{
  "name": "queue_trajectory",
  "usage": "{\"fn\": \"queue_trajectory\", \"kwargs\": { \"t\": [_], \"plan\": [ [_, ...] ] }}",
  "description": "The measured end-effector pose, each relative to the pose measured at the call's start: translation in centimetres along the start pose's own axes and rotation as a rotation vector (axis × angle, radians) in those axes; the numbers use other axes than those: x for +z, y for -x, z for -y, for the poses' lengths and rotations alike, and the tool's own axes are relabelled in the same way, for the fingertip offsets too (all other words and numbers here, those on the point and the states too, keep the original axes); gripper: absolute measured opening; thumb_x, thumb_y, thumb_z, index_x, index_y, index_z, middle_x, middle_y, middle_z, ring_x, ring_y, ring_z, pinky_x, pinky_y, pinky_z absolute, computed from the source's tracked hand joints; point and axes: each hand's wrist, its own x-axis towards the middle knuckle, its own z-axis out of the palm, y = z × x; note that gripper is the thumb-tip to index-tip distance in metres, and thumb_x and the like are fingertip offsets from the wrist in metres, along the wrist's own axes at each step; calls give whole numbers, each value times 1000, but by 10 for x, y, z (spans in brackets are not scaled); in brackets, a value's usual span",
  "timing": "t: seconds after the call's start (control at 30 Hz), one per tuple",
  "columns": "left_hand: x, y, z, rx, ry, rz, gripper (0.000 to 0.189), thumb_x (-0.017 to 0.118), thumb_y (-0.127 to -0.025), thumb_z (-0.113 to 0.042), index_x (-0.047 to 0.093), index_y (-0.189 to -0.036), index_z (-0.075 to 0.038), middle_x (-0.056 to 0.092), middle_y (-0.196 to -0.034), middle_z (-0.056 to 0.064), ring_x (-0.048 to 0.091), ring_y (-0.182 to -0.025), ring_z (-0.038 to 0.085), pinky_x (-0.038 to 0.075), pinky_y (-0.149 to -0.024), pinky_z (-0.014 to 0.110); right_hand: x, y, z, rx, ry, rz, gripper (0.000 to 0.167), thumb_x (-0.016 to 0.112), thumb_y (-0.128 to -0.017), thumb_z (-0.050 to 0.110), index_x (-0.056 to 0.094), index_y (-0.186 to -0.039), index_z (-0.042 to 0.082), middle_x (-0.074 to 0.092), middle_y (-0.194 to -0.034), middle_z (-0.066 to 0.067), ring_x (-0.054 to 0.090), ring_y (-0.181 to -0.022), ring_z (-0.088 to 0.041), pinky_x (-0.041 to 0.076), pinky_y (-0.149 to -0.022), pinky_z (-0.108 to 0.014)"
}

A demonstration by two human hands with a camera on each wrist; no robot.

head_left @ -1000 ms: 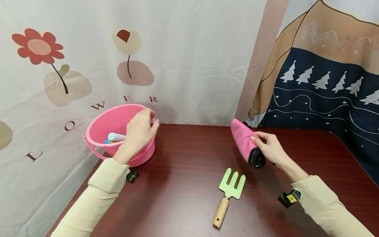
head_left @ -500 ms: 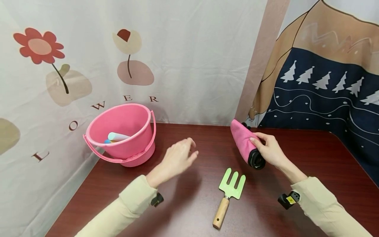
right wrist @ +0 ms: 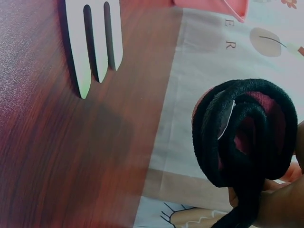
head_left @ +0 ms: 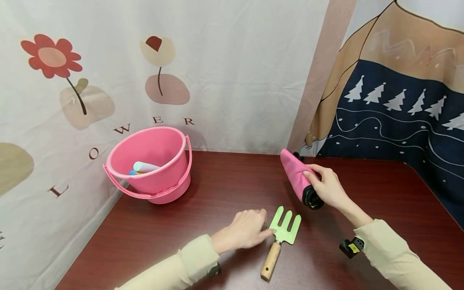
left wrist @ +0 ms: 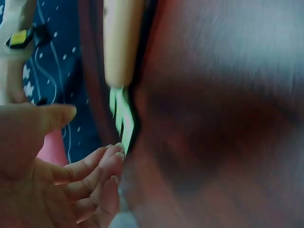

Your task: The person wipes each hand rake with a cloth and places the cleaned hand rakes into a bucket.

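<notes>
A hand fork (head_left: pixel 277 243) with green tines and a wooden handle lies on the dark red table. My left hand (head_left: pixel 244 229) is at the left of its green head, the extended thumb reaching the head's edge. In the left wrist view the thumb (left wrist: pixel 59 116) and bent fingers (left wrist: pixel 107 164) stand apart, the fingertips beside the tines (left wrist: pixel 124 121). Away to the right, my right hand (head_left: pixel 328 187) pinches a rolled pink cloth (head_left: pixel 295 173) with black trim. In the right wrist view the roll's coiled black end (right wrist: pixel 244 135) faces the camera.
A pink bucket (head_left: pixel 174 171) with its handle hanging down stands at the back left. Inside it lie a pale blue cylinder (head_left: pixel 145 166) and a blue thing beside it. A printed curtain (head_left: pixel 235 80) hangs behind the table (head_left: pixel 224 177).
My left hand has moved from the bucket's rim rightward and down to the hand fork. My right hand still holds the pink cloth, having shifted only slightly.
</notes>
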Motion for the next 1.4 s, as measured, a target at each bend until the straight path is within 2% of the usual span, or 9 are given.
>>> {"fn": "queue_trajectory", "kwargs": {
  "t": [0.13,0.37,0.53,0.83,1.17,1.4],
  "plan": [
    [11,5,-12,1,-26,95,48,57,-83,-60,54,-81,-13,53,-65,-3,56,-60,15,45,-53,31,3,2,1,5,16,-1,31,52,-96,14,59,-120,-2,65,-97,-21,53,-82,-24,43,-70,-29],
    [22,10,-25,-9,-78,163,53,58,-76,-70,51,-72,-17,50,-63,-5,50,-57,12,41,-53,28,8,3,1,-31,45,-36,29,55,-94,12,60,-118,-3,66,-100,-22,55,-84,-26,43,-73,-33],
    [25,12,-28,7,-74,159,46,64,-76,-62,46,-68,-20,45,-60,-8,43,-52,9,35,-48,26,9,4,2,-47,50,-55,28,55,-93,11,61,-117,-3,66,-102,-23,56,-85,-28,44,-75,-36],
    [27,12,-26,14,-66,153,34,69,-76,-45,48,-67,-19,44,-58,-8,41,-49,7,32,-45,24,9,4,2,-28,40,-39,30,55,-94,11,60,-119,-3,65,-105,-23,56,-87,-28,45,-76,-37],
    [23,9,-14,-50,-1,147,33,69,-76,-35,45,-60,-19,47,-65,-7,46,-53,8,39,-51,26,10,5,1,-28,42,-43,30,55,-94,12,60,-118,-4,65,-106,-24,56,-88,-29,45,-78,-40],
    [20,6,-5,-98,21,122,33,70,-76,-36,43,-66,-19,43,-62,-6,46,-53,10,42,-52,28,10,5,0,-30,48,-50,29,55,-93,11,60,-118,-4,66,-106,-24,57,-89,-30,45,-80,-42]
  ]
}}
